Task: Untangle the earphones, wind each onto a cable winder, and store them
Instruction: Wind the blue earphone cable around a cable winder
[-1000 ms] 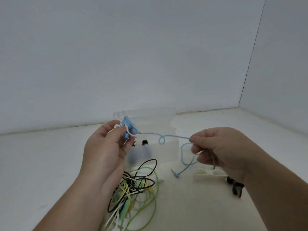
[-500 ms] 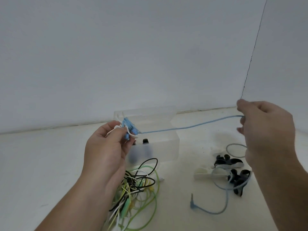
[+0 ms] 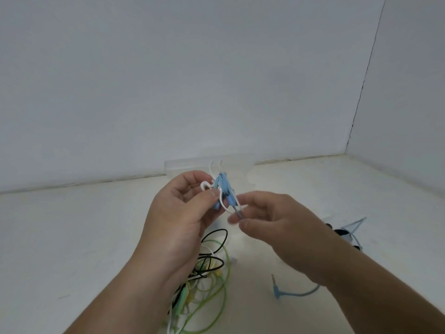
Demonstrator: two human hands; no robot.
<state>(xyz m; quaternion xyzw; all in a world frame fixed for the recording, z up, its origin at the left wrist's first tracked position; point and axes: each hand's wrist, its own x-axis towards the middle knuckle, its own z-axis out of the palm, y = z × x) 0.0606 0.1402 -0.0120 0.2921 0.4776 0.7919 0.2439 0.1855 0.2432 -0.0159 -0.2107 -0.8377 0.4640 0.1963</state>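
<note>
Winding step, blue set partway on. Left hand (image 3: 178, 220) grip is closed round one white winder (image 3: 204, 185), thumb pressing it against the fingers, held up above the tabletop (image 3: 72, 237). One blue earphone (image 3: 222, 183) is wrapped on it in several turns; the wound bundle's long axis runs steeply, top leaning away from the camera, bottom toward the right hand.

Right hand (image 3: 272, 225) sits just beside the winder, on its lower right. Its grip is narrow, thumb and forefinger pinching the blue strand where it leaves the winder, though motion blur makes that contact only probable.

Loose tail lies right and below the grip: it passes under the right wrist to one blue plug (image 3: 277, 289) lying on the tabletop, near the right forearm and well apart from the winder. Right hand is the nearer one to that slack. My read: the next wrap carries the strand across the winder's long axis, so the slack must feed from the right.

Counts:
- One tangle (image 3: 212, 273) of black, green, yellow and white strands below the left hand; number of sets not tellable.
- One clear box (image 3: 183, 165) behind the hands.
- Dark winders (image 3: 337, 231) at right, mostly hidden, count unclear.
</note>
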